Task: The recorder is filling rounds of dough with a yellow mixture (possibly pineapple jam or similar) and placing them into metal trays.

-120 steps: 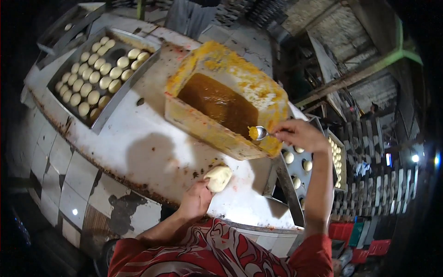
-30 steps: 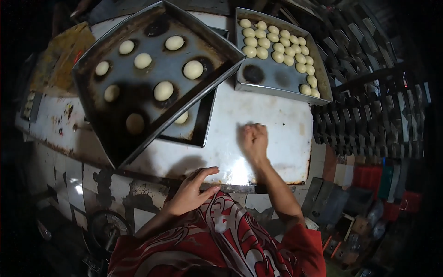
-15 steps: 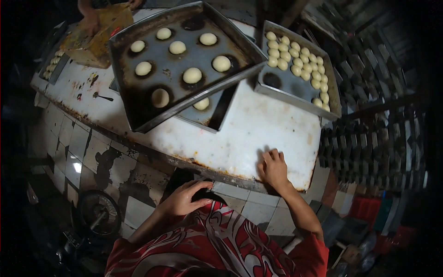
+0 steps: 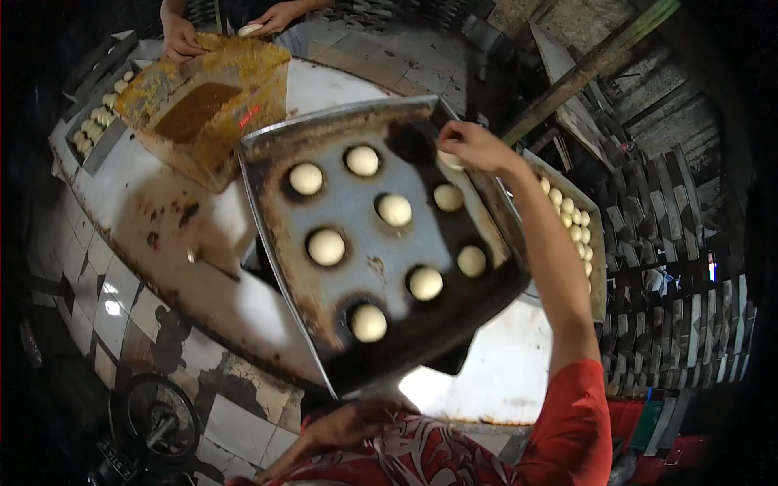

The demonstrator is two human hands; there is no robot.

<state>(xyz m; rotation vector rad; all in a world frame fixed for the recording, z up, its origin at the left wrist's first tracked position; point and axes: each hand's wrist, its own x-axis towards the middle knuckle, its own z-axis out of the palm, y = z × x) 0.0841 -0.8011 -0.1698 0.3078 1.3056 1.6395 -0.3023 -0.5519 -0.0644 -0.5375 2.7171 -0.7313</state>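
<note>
My right hand (image 4: pixel 472 147) reaches over the far right corner of a large square metal baking tray (image 4: pixel 324 283). Its fingers are closed on a pale dough ball (image 4: pixel 450 160), partly hidden beneath them. Several more round dough balls (image 4: pixel 395 210) sit spaced apart on the tray's darkened, greasy base. Close to my body, below the tray's near edge, is my left hand (image 4: pixel 365 421), shadowed and slightly blurred. Its fingers look stretched out, with nothing visible in them.
To the right, partly behind my forearm, a second tray (image 4: pixel 598 243) holds many dough balls. A stained yellowish tub (image 4: pixel 203 150) with brown liquid stands at the far left, beside a narrower filled tray (image 4: pixel 97 150). Behind it, another person's hands (image 4: pixel 271 18) hold a pale piece. A spoon (image 4: pixel 212 263) lies on the table (image 4: pixel 105 202).
My right hand has gone from the table's near right area to the tray's far right corner, now with a dough ball. The view has shifted, so the tray appears nearer and turned.
</note>
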